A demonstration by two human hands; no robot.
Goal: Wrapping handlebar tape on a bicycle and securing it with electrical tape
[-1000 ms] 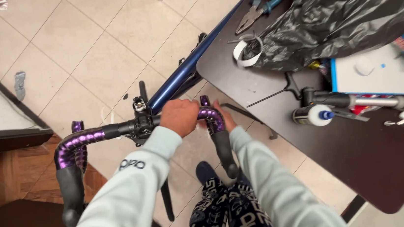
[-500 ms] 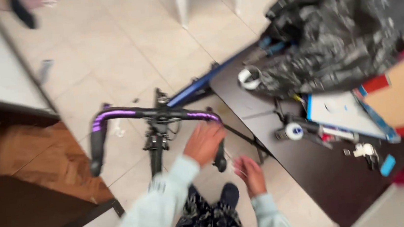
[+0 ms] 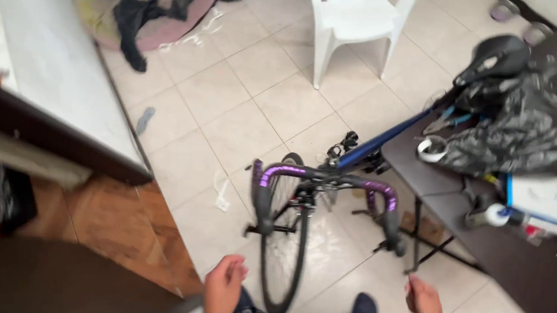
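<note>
A blue-framed bicycle stands on the tiled floor with purple-taped drop handlebars (image 3: 324, 176) and a black front wheel (image 3: 286, 251) turned towards me. My left hand (image 3: 224, 287) hangs empty with loose fingers, low at the left of the wheel and apart from it. Lower right, my right hand (image 3: 423, 298) is loosely curled with nothing in it, below the right end of the bar and clear of it. The bike's black saddle (image 3: 495, 58) shows above the table's clutter.
A dark table (image 3: 499, 258) at the right carries a black plastic bag (image 3: 534, 125), tape rolls, pliers and boxes. A white plastic chair (image 3: 356, 13) stands at the back. A dark counter (image 3: 47, 294) and a pale ledge fill the left. Cloths lie on the far floor.
Both my hands have let go of the handlebars and dropped back towards me. The view has pulled back and up, so the whole front wheel and the chair now show.
</note>
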